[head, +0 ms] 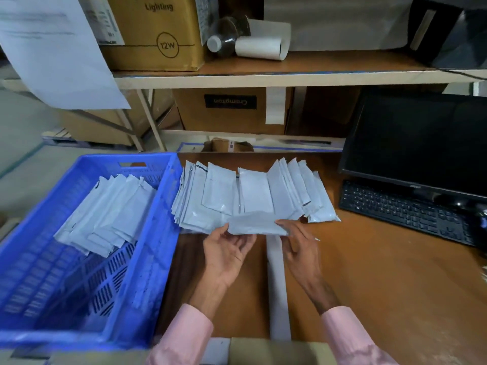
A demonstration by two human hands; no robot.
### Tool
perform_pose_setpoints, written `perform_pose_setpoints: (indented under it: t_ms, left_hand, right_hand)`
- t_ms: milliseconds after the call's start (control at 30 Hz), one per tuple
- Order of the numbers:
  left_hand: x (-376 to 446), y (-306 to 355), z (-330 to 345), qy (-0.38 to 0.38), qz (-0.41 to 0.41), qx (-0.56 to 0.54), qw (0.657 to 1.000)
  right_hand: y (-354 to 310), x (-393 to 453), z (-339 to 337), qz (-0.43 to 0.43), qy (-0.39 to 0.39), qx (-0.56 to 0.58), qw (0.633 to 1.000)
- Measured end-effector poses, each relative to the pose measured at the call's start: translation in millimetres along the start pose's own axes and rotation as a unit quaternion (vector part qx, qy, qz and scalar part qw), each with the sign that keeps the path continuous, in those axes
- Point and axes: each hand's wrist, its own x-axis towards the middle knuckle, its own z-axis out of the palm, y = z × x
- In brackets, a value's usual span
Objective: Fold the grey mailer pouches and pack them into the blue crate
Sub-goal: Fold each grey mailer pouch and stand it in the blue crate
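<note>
A grey mailer pouch (255,223) is held level above the brown table between both hands. My left hand (227,250) pinches its left end and my right hand (299,245) grips its right end. Behind it, a spread pile of grey pouches (250,193) lies fanned across the table. The blue crate (147,259) stands at the left, with several folded pouches (108,214) stacked along its far side.
A black monitor (419,143) and keyboard (403,212) stand at the right. Shelves behind hold cardboard boxes (155,35), a paper roll (259,47) and a bottle (224,38). A pale strip (276,285) runs down the table. A cardboard edge (276,351) lies at the near side.
</note>
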Motion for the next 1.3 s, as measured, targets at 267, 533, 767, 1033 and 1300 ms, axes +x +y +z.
perform_pose_setpoints:
  t_ms: [267, 533, 767, 1033, 1300]
  left_hand:
    - [-2.8, -10.3, -56.1, 0.058, 0.284, 0.332, 0.898]
    - [15.7, -46.5, -87.8, 0.097, 0.235, 0.678, 0.69]
    - [16.5, -59.2, -109.7, 0.076, 0.265, 0.873, 0.401]
    - [41.5, -75.2, -125.3, -0.075, 0.249, 0.897, 0.358]
    - [42.6, -81.6, -130.4, -0.07, 0.251, 0.896, 0.359]
  right_hand:
    - [4.6, -5.9, -20.6, -0.002, -0.213, -0.074, 0.974]
    - [40.1, -17.5, 1.3, 0.056, -0.341, -0.156, 0.925]
    - [46.8, -67.2, 27.9, 0.052, -0.228, -0.179, 0.956]
    - [45.2, -94.1, 50.8, 0.064, -0.236, -0.216, 0.945]
    - [51.1, -99.9, 50.0, 0.107, -0.219, -0.215, 0.946]
